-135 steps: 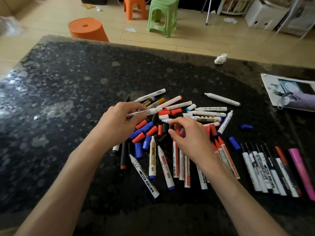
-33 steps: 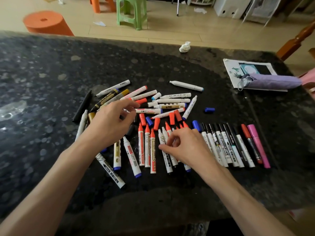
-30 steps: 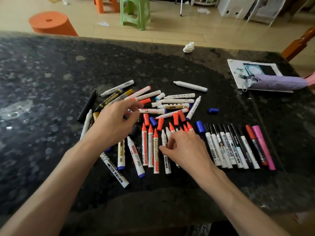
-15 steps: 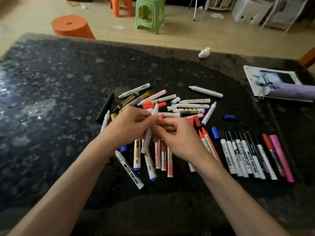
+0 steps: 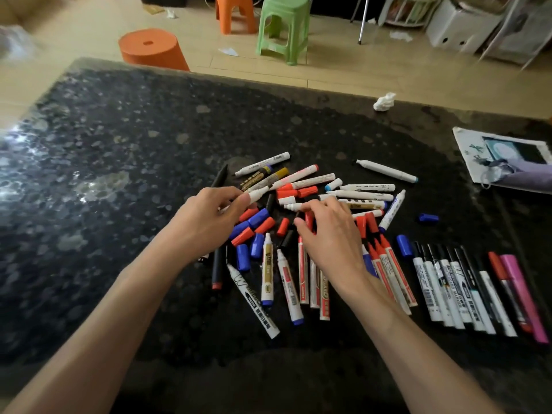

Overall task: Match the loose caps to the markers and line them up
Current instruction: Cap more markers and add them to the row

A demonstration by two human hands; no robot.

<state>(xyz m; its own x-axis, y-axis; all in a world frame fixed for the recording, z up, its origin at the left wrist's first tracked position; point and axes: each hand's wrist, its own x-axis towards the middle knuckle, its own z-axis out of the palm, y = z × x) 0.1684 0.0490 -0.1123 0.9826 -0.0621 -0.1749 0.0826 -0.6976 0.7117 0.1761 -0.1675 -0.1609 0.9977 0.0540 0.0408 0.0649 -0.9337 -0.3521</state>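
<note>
The left hand's (image 5: pixel 206 222) fingers (image 5: pixel 239 201) and thumb are clamped on a white marker (image 5: pixel 258 194), its bare nib pointing away past the fingertips. The right hand (image 5: pixel 331 237) hangs palm down just to the right, its fingers (image 5: pixel 310 206) curled over the heap. I cannot tell whether they grip anything.

Between the two hands and just below the left fingertips lie loose red caps (image 5: pixel 264 225) and blue caps (image 5: pixel 258 215), mixed and touching. One more red cap (image 5: pixel 282 227) lies beside the right thumb. Nearer the person than the caps, several markers (image 5: pixel 286 282) lie roughly side by side, nibs away. Some run under the right palm.

Just beyond the right fingertips is a cluster of uncapped markers (image 5: pixel 364 195) lying crosswise. Beyond the left fingertips, more markers (image 5: pixel 263 162) fan out at an angle.

To the right of the right wrist a capped row (image 5: pixel 448 282) lies packed side by side, ending in a pink marker (image 5: pixel 521 291) at its outer end. A lone blue cap (image 5: pixel 428 217) lies apart, beyond that row.

All of this is on a dark speckled table (image 5: pixel 119 144). Well beyond the fingers, near the far edge, sits a crumpled tissue (image 5: pixel 384 102). Far right lies a booklet (image 5: pixel 472 144) with a purple pouch (image 5: pixel 528 177) on it. On the floor past the table stand a green stool (image 5: pixel 283 25) and an orange stool (image 5: pixel 150 49).
</note>
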